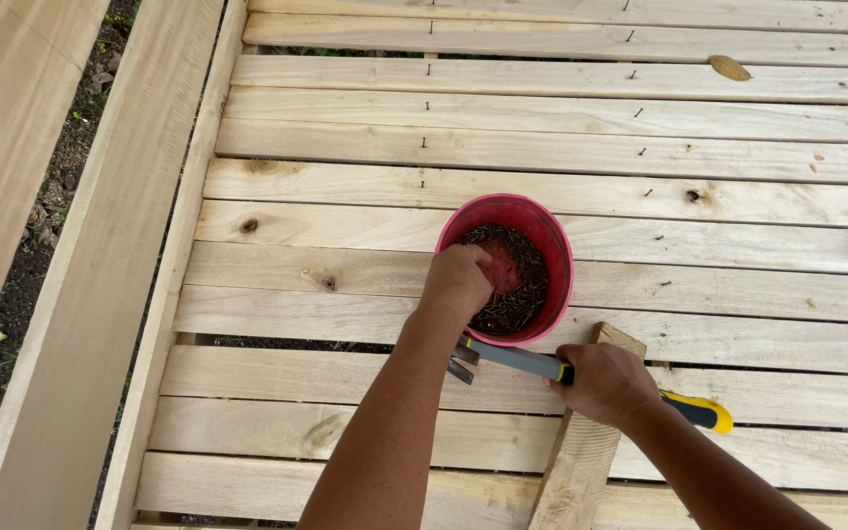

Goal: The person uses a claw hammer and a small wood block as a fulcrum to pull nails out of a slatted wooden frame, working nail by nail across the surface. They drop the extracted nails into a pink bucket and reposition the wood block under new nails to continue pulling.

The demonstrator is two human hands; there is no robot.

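Observation:
A red round bucket [554, 236] holding several dark nails [527, 280] stands on pale wooden slats [365, 226]. My left hand [455, 280] reaches into the bucket over its near-left rim, fingers closed down among the nails. My right hand [606, 383] grips a claw hammer [512, 357] by its handle; the handle's yellow and black end [704, 412] sticks out to the right, and the steel head points left, just under my left forearm. The right hand rests over a short loose plank [581, 451] that lies across the slats.
Rows of nails stand part-driven in the far slats [424, 108]. A dry leaf [728, 67] lies at the top right. A long wide board [100, 294] runs along the left edge, with bare soil [22, 275] beside it. Gaps between slats show ground below.

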